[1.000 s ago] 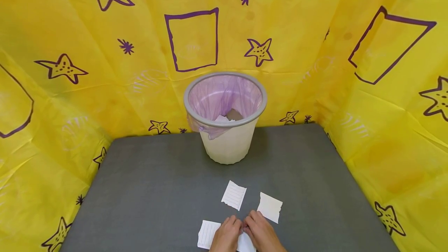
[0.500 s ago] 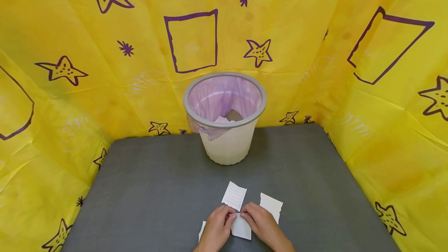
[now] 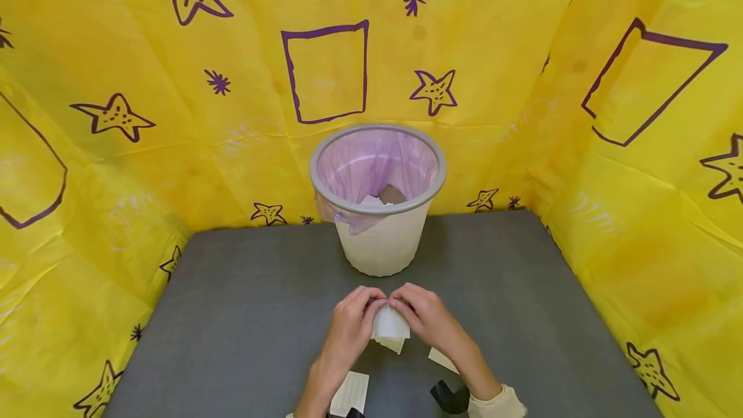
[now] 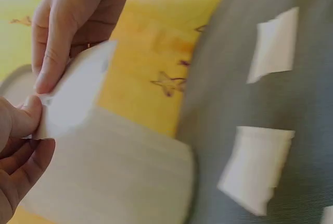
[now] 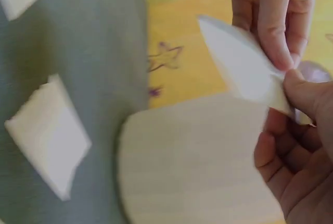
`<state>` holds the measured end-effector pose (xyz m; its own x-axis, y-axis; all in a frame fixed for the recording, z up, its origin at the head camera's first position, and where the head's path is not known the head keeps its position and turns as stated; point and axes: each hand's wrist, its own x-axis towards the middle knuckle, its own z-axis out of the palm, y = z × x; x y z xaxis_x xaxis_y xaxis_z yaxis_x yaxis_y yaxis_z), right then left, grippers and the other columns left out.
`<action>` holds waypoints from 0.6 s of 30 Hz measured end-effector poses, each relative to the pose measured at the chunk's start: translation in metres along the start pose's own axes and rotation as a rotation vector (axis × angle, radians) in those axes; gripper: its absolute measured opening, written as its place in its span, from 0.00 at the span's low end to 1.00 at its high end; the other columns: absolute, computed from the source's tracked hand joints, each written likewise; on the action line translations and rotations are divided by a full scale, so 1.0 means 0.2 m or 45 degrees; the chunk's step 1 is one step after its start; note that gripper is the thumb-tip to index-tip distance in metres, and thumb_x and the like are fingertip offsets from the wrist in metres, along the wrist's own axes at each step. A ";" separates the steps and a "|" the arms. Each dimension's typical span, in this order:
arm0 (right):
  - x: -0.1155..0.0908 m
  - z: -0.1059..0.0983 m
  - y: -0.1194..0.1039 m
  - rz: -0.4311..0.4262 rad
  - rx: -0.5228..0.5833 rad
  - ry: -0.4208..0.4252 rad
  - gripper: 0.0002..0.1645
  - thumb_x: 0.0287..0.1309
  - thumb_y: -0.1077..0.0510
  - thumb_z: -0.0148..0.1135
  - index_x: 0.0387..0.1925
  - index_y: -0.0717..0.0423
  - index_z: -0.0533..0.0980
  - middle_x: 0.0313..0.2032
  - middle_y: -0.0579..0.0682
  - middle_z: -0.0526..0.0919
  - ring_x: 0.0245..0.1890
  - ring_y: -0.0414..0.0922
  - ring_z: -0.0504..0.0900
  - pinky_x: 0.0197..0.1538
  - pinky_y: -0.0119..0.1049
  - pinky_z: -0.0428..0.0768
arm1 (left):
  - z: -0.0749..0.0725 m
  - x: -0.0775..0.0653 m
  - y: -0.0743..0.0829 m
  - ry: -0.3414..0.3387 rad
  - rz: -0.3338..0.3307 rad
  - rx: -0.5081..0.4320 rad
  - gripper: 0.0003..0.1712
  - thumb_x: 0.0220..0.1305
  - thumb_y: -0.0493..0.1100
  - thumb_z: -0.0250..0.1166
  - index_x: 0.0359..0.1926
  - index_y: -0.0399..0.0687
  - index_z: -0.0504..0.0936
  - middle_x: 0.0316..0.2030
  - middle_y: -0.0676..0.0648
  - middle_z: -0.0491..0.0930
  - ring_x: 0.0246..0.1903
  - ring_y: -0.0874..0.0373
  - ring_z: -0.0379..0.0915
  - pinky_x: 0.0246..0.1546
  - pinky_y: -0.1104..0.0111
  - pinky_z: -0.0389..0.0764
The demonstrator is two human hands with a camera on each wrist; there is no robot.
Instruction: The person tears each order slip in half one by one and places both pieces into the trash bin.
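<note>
Both hands pinch one white piece of paper at its top edge, raised off the table in front of the bin. My left hand grips it from the left, my right hand from the right, their fingertips nearly meeting. In the left wrist view the paper bends between thumbs and fingers; the right wrist view shows it curved as well. On the table lie a lined paper piece near the left forearm, another piece partly hidden below the held paper, and one partly covered by the right forearm.
A cream waste bin with a grey rim and purple liner stands at the back of the dark grey table. Paper scraps and something brownish lie inside. Yellow patterned cloth surrounds the table.
Both hands have lifted the paper piece off the table and carried it forward towards the bin. The forearms have come into view, now covering parts of the lying pieces.
</note>
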<state>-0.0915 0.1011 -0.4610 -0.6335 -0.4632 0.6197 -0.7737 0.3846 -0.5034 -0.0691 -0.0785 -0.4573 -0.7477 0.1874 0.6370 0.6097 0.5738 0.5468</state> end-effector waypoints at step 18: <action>0.18 -0.04 -0.07 0.514 0.428 0.007 0.08 0.68 0.62 0.54 0.36 0.59 0.79 0.28 0.54 0.82 0.21 0.29 0.72 0.24 0.28 0.75 | 0.01 0.13 0.04 0.392 0.093 0.054 0.04 0.57 0.30 0.67 0.31 0.41 0.80 0.27 0.48 0.78 0.27 0.58 0.74 0.31 0.75 0.76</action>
<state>-0.1033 0.0864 -0.4266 -0.8825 -0.3262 0.3389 -0.4272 0.2540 -0.8678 -0.0844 -0.0676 -0.4370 -0.5836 -0.0168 0.8119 0.6425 0.6019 0.4743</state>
